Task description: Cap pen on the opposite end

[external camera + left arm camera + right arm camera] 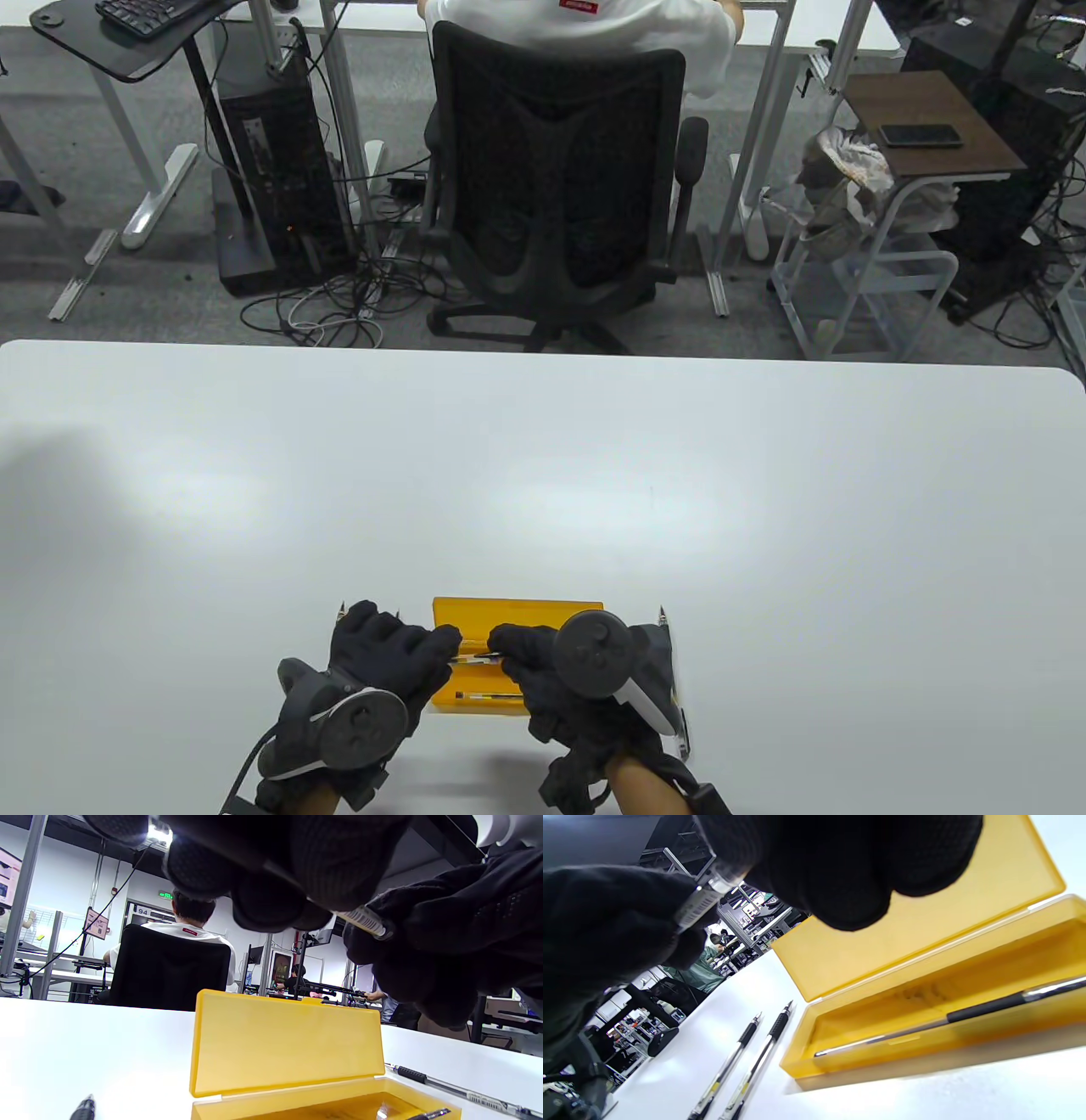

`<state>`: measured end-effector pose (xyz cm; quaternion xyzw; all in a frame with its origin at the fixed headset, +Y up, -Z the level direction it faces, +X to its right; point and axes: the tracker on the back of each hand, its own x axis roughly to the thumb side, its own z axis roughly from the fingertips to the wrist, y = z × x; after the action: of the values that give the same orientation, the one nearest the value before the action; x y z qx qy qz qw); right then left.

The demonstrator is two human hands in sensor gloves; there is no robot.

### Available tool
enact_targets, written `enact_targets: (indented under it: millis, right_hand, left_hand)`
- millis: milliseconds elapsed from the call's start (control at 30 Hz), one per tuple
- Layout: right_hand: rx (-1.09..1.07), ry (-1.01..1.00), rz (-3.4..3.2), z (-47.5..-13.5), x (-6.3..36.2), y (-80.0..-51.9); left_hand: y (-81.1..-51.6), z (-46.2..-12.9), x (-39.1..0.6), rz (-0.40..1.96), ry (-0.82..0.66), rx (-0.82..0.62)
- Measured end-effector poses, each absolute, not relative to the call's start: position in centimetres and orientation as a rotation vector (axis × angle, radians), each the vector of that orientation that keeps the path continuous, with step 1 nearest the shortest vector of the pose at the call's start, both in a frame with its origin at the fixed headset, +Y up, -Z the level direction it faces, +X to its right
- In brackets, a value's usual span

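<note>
Left hand: the left hand [386, 658] comes in from the table view's bottom edge with its back and tracker up, fingers curled and reaching to the right over the near left end of the case; it grips one end of the held pen.
Left fingers: in the left wrist view the left fingers [263, 899] bunch together at the top edge, closed around the barrel.
Pen on the left: a loose pen [343, 610] lies on the table just beyond the left hand; only its tip shows in the table view.
Held pen: the held pen [473, 658] is lifted above the open case, level, spanning the small gap between the two hands; its labelled clear barrel [364, 921] shows between the gloves.
Cap: whether a cap sits on either end cannot be told, since both ends are hidden in the gloves.
Case: the yellow pencil case [475, 609] stands open on the white table [543, 475], lid upright at the far side.
Pen in case: another pen [490, 696] lies lengthwise in the tray.
Right hand: the right hand [543, 671] comes in from the bottom edge, tracker up, fingers curled leftward and gripping the other end of the held pen.
Pens on the right: two pens [742, 1065] lie side by side on the table beside the case's right end.
</note>
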<state>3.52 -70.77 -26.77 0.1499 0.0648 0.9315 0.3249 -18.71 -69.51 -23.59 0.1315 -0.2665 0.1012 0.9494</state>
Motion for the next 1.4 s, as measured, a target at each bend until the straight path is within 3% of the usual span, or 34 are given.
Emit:
enact_targets:
  millis: [633,1167,1400]
  right_hand:
    - [0.493,0.057,2.543,-26.1,2.5,-70.0]
    - [0.577,0.131,2.698,-25.7,1.7,-69.7]
    - [0.606,0.299,2.654,-26.1,1.6,-69.5]
  left_hand:
    - [-68.7,-22.9,-18.0,0.175,-0.585,0.317]
    - [-68.6,-22.7,-17.7,0.189,-0.614,0.302]
    - [-68.7,-22.7,-17.2,0.202,-0.62,0.299]
